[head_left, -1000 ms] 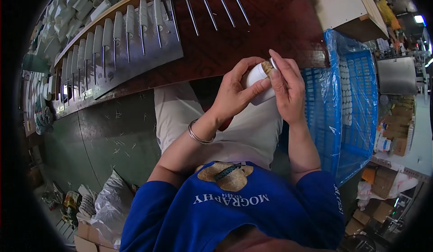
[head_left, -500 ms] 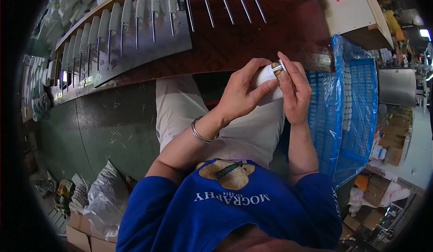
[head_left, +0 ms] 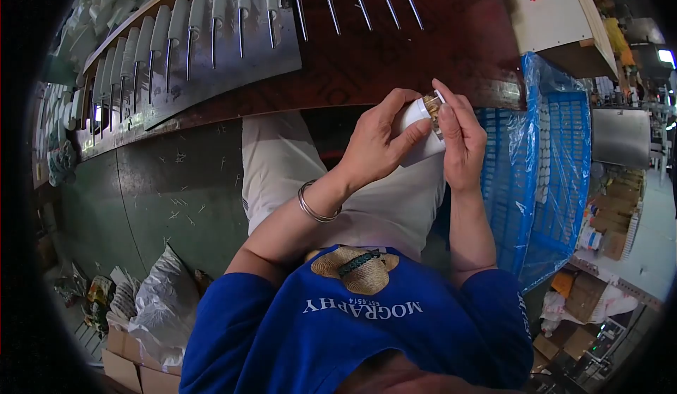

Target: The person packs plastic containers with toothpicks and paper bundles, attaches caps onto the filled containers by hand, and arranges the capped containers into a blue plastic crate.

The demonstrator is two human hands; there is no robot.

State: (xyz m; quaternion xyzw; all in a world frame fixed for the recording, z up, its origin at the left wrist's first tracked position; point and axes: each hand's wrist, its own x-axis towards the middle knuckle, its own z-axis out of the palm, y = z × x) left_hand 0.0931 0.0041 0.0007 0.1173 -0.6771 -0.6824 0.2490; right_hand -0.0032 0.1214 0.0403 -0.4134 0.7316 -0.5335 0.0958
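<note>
Over lap (head_left: pixel 381 210), my L hand (head_left: pixel 370 143) grips white container (head_left: pixel 415 114), fingers wrapped; R hand (head_left: pixel 465 147) fingers hold cap (head_left: pixel 440 97) by its mouth. Status: tan sticks (head_left: pixel 432 107) in, cap unseated; on bench (head_left: pixel 423 62), some rods (head_left: pixel 178 23) sleeved, others bare.

Crate (head_left: pixel 558 182) right of table (head_left: pixel 437 59)

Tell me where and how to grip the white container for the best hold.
Best wrap the smooth side wall of the white container from the left, as the left hand does: it looks rounded and lies tilted. I'd keep clear of the upper-right end, where thin tan pieces show beside the right hand.
</note>
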